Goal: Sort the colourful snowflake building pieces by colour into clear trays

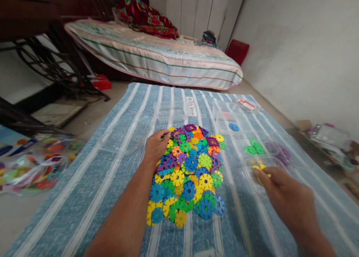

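Observation:
A heap of coloured plastic snowflake discs (190,167) lies on a blue striped cloth (92,186). My left hand (155,144) rests on the heap's far left edge, fingers curled over a disc I cannot make out. My right hand (283,191) is blurred and reaches into a clear container (252,165) on the right, fingers closed on a yellow disc (259,168). Other clear containers hold green discs (254,148), purple discs (282,152) and a blue disc (233,127).
A clear empty tray (171,111) with a paper label sits beyond the heap. A bag of more coloured pieces (36,163) lies on the floor at left. A mattress (157,55) is behind, a treadle sewing table (33,43) at far left, clutter by the right wall (331,141).

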A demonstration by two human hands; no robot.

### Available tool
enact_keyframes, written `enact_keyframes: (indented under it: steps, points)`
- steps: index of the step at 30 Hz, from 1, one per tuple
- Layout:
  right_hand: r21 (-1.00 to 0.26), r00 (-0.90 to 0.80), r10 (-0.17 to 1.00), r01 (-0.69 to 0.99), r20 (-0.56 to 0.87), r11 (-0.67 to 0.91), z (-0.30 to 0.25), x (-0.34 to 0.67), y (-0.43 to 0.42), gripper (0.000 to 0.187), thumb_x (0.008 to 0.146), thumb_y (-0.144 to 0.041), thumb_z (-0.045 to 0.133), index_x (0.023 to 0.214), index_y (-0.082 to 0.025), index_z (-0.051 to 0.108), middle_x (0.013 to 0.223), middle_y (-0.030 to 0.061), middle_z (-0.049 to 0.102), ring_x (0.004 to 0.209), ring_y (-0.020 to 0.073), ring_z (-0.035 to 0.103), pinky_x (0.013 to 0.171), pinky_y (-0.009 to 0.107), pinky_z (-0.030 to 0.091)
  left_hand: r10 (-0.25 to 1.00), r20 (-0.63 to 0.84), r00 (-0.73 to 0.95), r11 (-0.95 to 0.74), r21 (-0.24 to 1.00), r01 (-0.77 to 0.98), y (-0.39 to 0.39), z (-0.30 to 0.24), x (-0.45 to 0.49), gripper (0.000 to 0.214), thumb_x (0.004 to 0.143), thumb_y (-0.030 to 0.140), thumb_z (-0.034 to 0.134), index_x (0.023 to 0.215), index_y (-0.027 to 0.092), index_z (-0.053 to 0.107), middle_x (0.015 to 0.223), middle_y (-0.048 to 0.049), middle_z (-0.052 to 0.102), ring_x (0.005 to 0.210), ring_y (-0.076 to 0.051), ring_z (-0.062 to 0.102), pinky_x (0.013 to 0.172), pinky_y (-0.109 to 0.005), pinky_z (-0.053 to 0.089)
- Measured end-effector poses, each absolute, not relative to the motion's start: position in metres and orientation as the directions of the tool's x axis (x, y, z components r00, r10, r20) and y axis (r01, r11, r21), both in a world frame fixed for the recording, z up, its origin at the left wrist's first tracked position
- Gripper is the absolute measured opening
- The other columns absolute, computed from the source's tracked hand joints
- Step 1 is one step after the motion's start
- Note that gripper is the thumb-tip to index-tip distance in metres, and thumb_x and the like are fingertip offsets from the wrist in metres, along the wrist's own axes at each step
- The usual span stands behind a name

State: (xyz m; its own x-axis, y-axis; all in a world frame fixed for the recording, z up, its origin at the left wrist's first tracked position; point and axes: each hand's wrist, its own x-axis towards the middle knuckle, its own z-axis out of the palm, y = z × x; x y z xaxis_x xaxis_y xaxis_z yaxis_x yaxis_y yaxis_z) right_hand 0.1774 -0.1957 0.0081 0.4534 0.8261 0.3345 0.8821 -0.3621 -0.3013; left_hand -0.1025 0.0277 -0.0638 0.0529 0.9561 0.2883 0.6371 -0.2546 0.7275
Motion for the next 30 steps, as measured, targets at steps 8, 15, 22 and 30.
enact_keyframes:
  steps: [8, 15, 22, 30]
  points:
    - [-0.286, 0.156, 0.986, 0.944, -0.055, -0.165, -0.023, 0.1, -0.166, 0.03, 0.088, -0.042, 0.047, 0.101, -0.022, 0.065, 0.066, 0.0038, 0.071, 0.059, 0.0195, 0.066, 0.05, 0.025, 0.03, 0.959, 0.281, 0.045, -0.244, 0.73, 0.638, 0.028, -0.063, -0.103, 0.029, 0.08, 0.033, 0.048, 0.095, 0.021, 0.07, 0.102, -0.0032, 0.071, 0.095, -0.019, 0.064, 0.092, -0.03, 0.047]
    - [-0.29, 0.186, 0.976, 0.933, -0.116, -0.212, -0.025, 0.092, -0.156, 0.017, 0.086, -0.032, 0.05, 0.082, -0.023, 0.063, 0.065, 0.0026, 0.068, 0.061, 0.0182, 0.064, 0.05, 0.023, 0.025, 0.955, 0.294, 0.05, -0.255, 0.719, 0.647, 0.029, -0.063, -0.103, 0.03, 0.08, 0.033, 0.047, 0.094, 0.02, 0.07, 0.101, -0.0041, 0.071, 0.095, -0.02, 0.064, 0.091, -0.031, 0.047]
    - [-0.551, 0.19, 0.981, 0.817, -0.024, -0.172, -0.025, 0.1, -0.17, 0.023, 0.085, -0.035, 0.05, 0.068, -0.022, 0.057, 0.054, -0.0027, 0.06, 0.049, 0.0131, 0.054, 0.048, 0.021, 0.029, 0.959, 0.28, 0.053, -0.244, 0.709, 0.662, 0.028, -0.061, -0.103, 0.03, 0.08, 0.033, 0.047, 0.095, 0.02, 0.07, 0.101, -0.0034, 0.071, 0.095, -0.02, 0.064, 0.09, -0.029, 0.048]
    - [-0.451, 0.469, 0.849, 0.83, 0.245, -0.328, 0.01, 0.168, -0.199, 0.04, 0.081, -0.058, 0.043, 0.072, -0.024, 0.063, 0.063, 0.0006, 0.067, 0.055, 0.0176, 0.061, 0.052, 0.026, 0.04, 0.959, 0.279, 0.05, -0.243, 0.718, 0.652, 0.027, -0.061, -0.102, 0.03, 0.081, 0.033, 0.047, 0.095, 0.02, 0.07, 0.101, -0.0042, 0.071, 0.095, -0.02, 0.064, 0.091, -0.03, 0.047]
